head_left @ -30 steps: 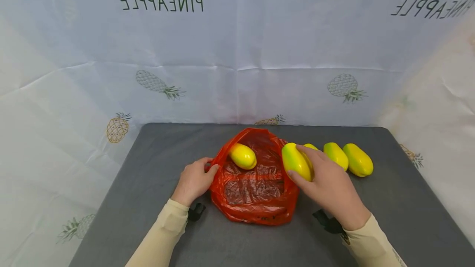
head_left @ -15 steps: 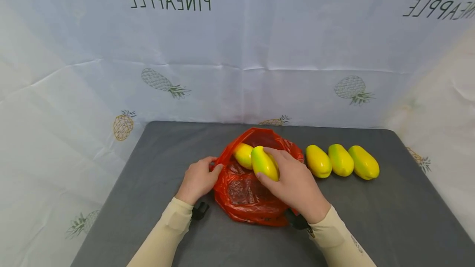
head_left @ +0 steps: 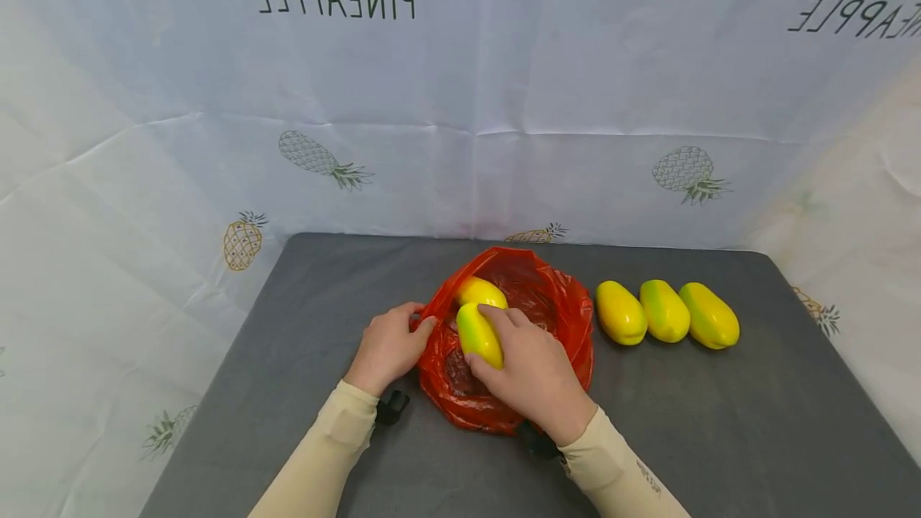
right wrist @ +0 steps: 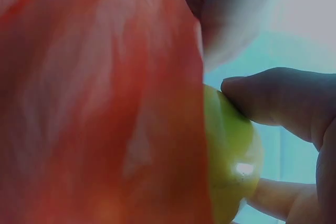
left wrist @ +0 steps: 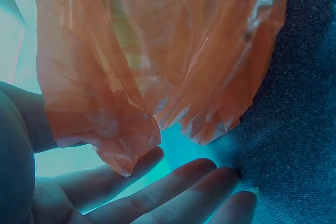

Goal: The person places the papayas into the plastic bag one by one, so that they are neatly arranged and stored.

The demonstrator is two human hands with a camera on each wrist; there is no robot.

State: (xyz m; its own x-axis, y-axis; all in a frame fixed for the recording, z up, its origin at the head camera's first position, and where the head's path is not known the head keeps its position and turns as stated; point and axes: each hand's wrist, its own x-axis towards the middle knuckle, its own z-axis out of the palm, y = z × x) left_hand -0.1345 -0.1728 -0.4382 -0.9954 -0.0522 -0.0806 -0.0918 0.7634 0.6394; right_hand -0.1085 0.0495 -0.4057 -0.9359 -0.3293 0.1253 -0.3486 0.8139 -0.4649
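Note:
A red plastic bag (head_left: 573,302) lies with its mouth spread towards me on the dark table. My left hand (head_left: 388,346) pinches the bag's left rim between thumb and fingers; in the left wrist view the thin plastic (left wrist: 157,40) hangs over the fingers (left wrist: 173,192). My right hand (head_left: 536,366) holds a yellow-green papaya (head_left: 477,336) over the bag's mouth, thumb and fingers around its sides. In the right wrist view the bag's wall hides part of that papaya (right wrist: 233,156). Another papaya (head_left: 484,291) lies inside the bag, behind the held one.
To the right of the bag, three more papayas (head_left: 621,313) (head_left: 664,311) (head_left: 709,316) lie side by side. The grey table (head_left: 719,438) ends at a pale curtain (head_left: 460,182) printed with pineapples.
My right hand has carried its papaya leftward from the bag's right rim to over the mouth, near the papaya inside. My left hand keeps its hold on the rim.

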